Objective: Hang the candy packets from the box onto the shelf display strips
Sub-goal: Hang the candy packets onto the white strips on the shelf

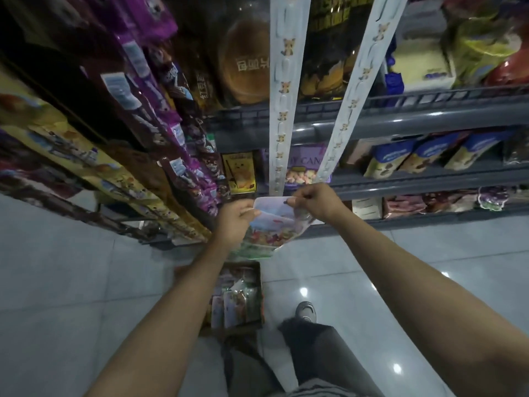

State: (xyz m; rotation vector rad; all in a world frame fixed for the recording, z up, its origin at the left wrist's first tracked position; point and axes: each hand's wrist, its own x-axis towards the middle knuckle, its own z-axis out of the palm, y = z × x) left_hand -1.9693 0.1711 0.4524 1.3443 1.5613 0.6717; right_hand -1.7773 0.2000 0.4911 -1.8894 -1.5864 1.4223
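A candy packet (272, 224), pale at the top with colourful print below, hangs between my two hands just under the lower ends of two white display strips. My left hand (236, 217) pinches its top left edge. My right hand (313, 200) pinches its top right corner, close to the bottom of the left strip (282, 110). The right strip (353, 90) slants down to end just above my right hand. Both strips bear small animal prints and hold no packets. On the floor below stands an open cardboard box (259, 270) with several more candy packets (234, 306) upright inside.
Grey shelves (429, 118) full of snack bags and boxes stand behind the strips. Purple and brown packets (160, 110) hang in rows on the left, with yellow ones beside them. Glossy floor tiles (71, 267) spread around the box. My leg and shoe (306, 310) are right of the box.
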